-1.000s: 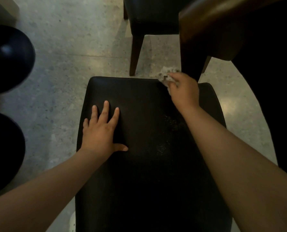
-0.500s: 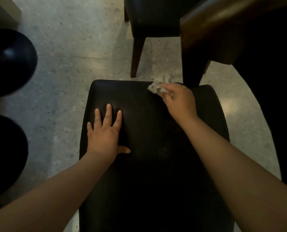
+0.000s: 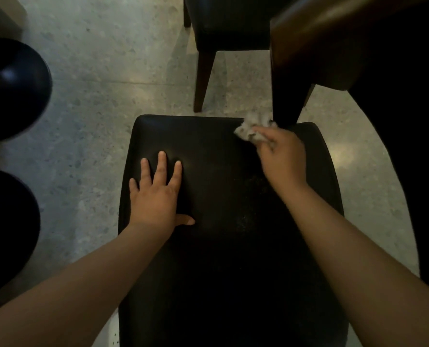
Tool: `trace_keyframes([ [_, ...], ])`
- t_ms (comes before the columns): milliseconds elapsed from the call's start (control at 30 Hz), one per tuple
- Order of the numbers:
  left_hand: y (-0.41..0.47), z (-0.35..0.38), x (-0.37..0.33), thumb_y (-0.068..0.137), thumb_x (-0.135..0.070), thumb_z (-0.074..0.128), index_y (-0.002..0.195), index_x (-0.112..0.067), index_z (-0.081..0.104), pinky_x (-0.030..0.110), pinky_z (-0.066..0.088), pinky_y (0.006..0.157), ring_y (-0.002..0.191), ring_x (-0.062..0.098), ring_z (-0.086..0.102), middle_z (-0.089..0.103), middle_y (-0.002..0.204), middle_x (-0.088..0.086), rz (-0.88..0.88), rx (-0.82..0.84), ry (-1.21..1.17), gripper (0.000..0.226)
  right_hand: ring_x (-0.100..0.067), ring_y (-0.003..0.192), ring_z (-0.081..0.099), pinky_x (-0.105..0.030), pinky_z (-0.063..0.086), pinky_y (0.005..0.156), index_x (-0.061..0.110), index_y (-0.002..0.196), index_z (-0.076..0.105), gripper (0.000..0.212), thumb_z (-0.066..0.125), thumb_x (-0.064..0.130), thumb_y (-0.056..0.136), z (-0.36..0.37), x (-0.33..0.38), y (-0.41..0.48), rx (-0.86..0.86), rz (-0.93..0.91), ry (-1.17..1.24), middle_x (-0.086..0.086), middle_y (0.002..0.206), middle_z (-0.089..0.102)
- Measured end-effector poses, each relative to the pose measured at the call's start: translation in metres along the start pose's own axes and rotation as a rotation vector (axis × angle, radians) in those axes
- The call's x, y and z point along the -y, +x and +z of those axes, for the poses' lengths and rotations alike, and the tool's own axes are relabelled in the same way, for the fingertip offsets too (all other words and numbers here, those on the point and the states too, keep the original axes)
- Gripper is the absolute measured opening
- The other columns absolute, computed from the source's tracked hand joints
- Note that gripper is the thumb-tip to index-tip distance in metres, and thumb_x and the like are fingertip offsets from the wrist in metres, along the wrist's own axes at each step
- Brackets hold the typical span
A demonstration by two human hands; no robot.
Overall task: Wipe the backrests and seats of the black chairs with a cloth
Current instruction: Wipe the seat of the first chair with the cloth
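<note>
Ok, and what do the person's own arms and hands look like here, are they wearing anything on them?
The left forearm and right forearm are bare to the frame's edge, with no sleeve showing. The left hand and right hand have no gloves, and no watch, bracelet or ring shows on the sides facing the camera. The light is dim, so small details could be missed.

Left hand (image 3: 155,196) flat on chair seat (image 3: 223,246), left of centre. Right hand (image 3: 281,156) with cloth (image 3: 252,128) at seat's far right corner. Second chair (image 3: 223,23) beyond; table leg (image 3: 287,106) far right; two stools (image 3: 10,88) left.
</note>
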State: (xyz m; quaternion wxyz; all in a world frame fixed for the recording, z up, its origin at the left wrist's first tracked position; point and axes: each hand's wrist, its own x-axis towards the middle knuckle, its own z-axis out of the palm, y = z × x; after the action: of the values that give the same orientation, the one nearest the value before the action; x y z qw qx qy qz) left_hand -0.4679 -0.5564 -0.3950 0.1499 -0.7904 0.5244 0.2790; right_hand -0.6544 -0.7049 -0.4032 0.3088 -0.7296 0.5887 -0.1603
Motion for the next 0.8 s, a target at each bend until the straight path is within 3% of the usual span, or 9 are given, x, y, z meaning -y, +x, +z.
trace_keyframes([
  [133, 0.0, 0.0, -0.002, 0.067, -0.06, 0.077, 0.152, -0.029, -0.016, 0.058, 0.008, 0.119, 0.145, 0.037, -0.021, -0.03, 0.157, 0.003, -0.006, 0.001, 0.003, 0.129, -0.012, 0.115, 0.055, -0.026, 0.045, 0.096, 0.03, 0.127, 0.061, 0.032, 0.051, 0.022, 0.097, 0.008, -0.018, 0.018, -0.026, 0.071, -0.065, 0.001, 0.126, 0.06],
  [300, -0.001, -0.001, -0.002, 0.068, -0.06, 0.076, 0.152, -0.029, -0.017, 0.058, 0.009, 0.119, 0.145, 0.037, -0.021, -0.031, 0.157, 0.003, -0.002, 0.01, 0.01, 0.129, -0.009, 0.135, 0.038, -0.026, 0.031, 0.11, 0.032, 0.127, 0.059, 0.037, 0.055, 0.013, 0.095, 0.012, 0.004, -0.047, 0.172, 0.007, 0.03, 0.008, 0.139, 0.051],
  [367, 0.0, -0.001, -0.002, 0.068, -0.06, 0.076, 0.152, -0.029, -0.017, 0.058, 0.008, 0.119, 0.145, 0.037, -0.021, -0.031, 0.157, 0.003, -0.003, 0.008, 0.007, 0.129, -0.007, 0.129, 0.043, -0.029, 0.036, 0.11, 0.033, 0.126, 0.06, 0.037, 0.055, 0.012, 0.095, 0.003, 0.001, -0.056, 0.22, -0.011, 0.081, 0.009, 0.135, 0.053],
  [467, 0.0, -0.001, -0.003, 0.067, -0.061, 0.076, 0.152, -0.03, -0.016, 0.058, 0.008, 0.119, 0.145, 0.037, -0.022, -0.031, 0.157, 0.003, -0.01, 0.009, 0.01, 0.129, -0.006, 0.112, 0.054, -0.028, 0.047, 0.098, 0.031, 0.124, 0.061, 0.032, 0.054, 0.016, 0.096, -0.014, -0.01, -0.03, 0.053, 0.001, 0.061, 0.006, 0.124, 0.057],
  [567, 0.0, -0.001, -0.004, 0.067, -0.061, 0.076, 0.152, -0.03, -0.016, 0.057, 0.007, 0.119, 0.145, 0.037, -0.022, -0.03, 0.157, 0.003, -0.017, 0.008, 0.008, 0.129, -0.012, 0.106, 0.06, -0.027, 0.049, 0.093, 0.023, 0.125, 0.064, 0.03, 0.051, 0.018, 0.098, -0.017, -0.026, 0.01, -0.062, 0.021, 0.02, 0.0, 0.119, 0.065],
  [700, -0.001, -0.002, -0.003, 0.067, -0.06, 0.076, 0.152, -0.03, -0.016, 0.058, 0.008, 0.119, 0.145, 0.036, -0.022, -0.03, 0.157, 0.003, -0.017, 0.01, 0.003, 0.129, -0.011, 0.111, 0.058, -0.034, 0.05, 0.096, 0.027, 0.124, 0.063, 0.03, 0.051, 0.02, 0.097, 0.001, -0.028, 0.002, -0.036, 0.067, -0.004, 0.003, 0.122, 0.062],
  [800, -0.001, -0.001, -0.002, 0.067, -0.061, 0.076, 0.152, -0.031, -0.016, 0.058, 0.009, 0.119, 0.145, 0.036, -0.021, -0.03, 0.157, 0.003, -0.015, 0.004, 0.001, 0.129, -0.008, 0.122, 0.05, -0.032, 0.044, 0.105, 0.03, 0.124, 0.061, 0.034, 0.054, 0.015, 0.095, 0.007, -0.016, -0.041, 0.053, 0.037, 0.018, 0.008, 0.128, 0.057],
])
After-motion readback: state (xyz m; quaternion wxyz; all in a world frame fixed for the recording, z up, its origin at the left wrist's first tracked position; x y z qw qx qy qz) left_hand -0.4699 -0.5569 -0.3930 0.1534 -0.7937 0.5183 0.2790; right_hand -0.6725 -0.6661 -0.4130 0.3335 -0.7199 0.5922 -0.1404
